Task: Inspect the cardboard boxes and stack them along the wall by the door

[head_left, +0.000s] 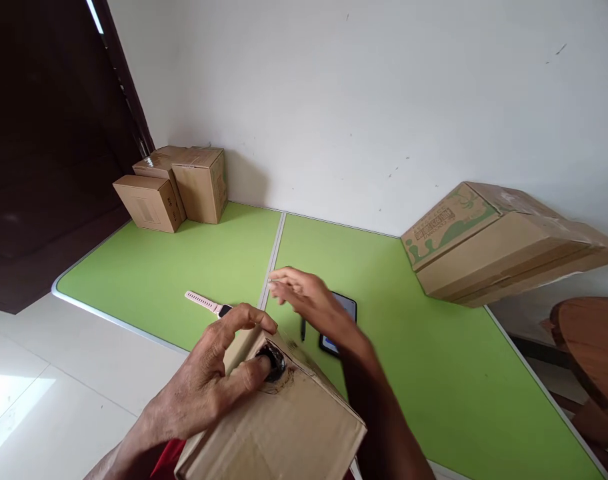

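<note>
A cardboard box [304, 427] with a dark-rimmed round hole in its upper corner is tilted close in front of me. My left hand [219, 373] is closed on that corner, its thumb at the hole and its fingers over the top edge. Beyond the box, my right hand [304, 297] is raised with fingers stretched out to the left and nothing visible in them. Behind my right wrist lies a phone [351, 308], partly covered by it. A dark pen [303, 329] is beside the phone. A smartwatch with a pink strap [200, 300] lies past my left hand, partly hidden.
On the green table [184, 260], several cardboard boxes [197, 183] stand at the back left. A larger carton [484, 260] with green print rests at the right, partly past the edge. A brown wooden seat [594, 347] is at the far right, and a white wall [309, 100] rises behind.
</note>
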Tool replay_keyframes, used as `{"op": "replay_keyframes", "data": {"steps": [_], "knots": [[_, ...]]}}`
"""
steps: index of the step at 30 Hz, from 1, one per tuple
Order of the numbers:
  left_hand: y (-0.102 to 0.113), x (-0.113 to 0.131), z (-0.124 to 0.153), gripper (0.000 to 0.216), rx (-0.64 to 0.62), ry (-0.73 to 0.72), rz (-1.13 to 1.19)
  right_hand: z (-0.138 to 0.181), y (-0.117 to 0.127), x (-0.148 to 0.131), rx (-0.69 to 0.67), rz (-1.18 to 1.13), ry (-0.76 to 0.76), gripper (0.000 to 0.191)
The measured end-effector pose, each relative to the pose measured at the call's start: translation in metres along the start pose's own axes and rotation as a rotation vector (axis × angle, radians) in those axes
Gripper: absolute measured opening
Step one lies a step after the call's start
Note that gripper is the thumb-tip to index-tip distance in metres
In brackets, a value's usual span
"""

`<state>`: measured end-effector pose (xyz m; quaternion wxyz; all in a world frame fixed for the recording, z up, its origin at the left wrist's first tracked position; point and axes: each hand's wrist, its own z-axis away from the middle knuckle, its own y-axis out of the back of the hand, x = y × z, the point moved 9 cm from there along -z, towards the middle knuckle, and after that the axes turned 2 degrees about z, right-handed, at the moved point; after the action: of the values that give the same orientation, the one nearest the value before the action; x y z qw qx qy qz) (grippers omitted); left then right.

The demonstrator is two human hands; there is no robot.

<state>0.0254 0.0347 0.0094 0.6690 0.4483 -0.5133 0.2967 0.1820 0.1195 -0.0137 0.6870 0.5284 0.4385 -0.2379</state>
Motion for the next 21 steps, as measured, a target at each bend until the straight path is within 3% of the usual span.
{"op": "replay_keyframes", "data": {"steps": [4,7,8,12,15,18,21], "knots": [[-0.007,-0.004,0.006,0.027,0.050,0.032,0.079,0.069,0.023,-0.059,0.059,0.044,0.089,0.039],[-0.019,0.000,0.008,0.026,0.027,0.009,0.112,0.100,0.017,-0.082,0.184,0.256,0.115,0.011],[-0.023,0.002,0.009,0.026,0.022,-0.005,0.102,0.104,0.012,-0.084,0.212,0.310,0.116,0.002],[-0.025,0.005,0.009,0.027,0.008,-0.050,0.050,0.106,-0.001,-0.080,0.313,0.412,0.154,0.015],[-0.021,0.008,0.006,0.032,-0.036,-0.172,0.029,0.105,-0.001,-0.084,0.379,0.409,0.220,0.022],[-0.018,0.004,0.002,0.043,-0.105,-0.321,0.039,0.103,0.001,-0.086,0.361,0.329,0.239,0.021],[-0.010,-0.013,-0.001,0.062,-0.112,-0.364,0.083,0.100,0.012,-0.070,0.293,0.098,0.241,0.012]]}}
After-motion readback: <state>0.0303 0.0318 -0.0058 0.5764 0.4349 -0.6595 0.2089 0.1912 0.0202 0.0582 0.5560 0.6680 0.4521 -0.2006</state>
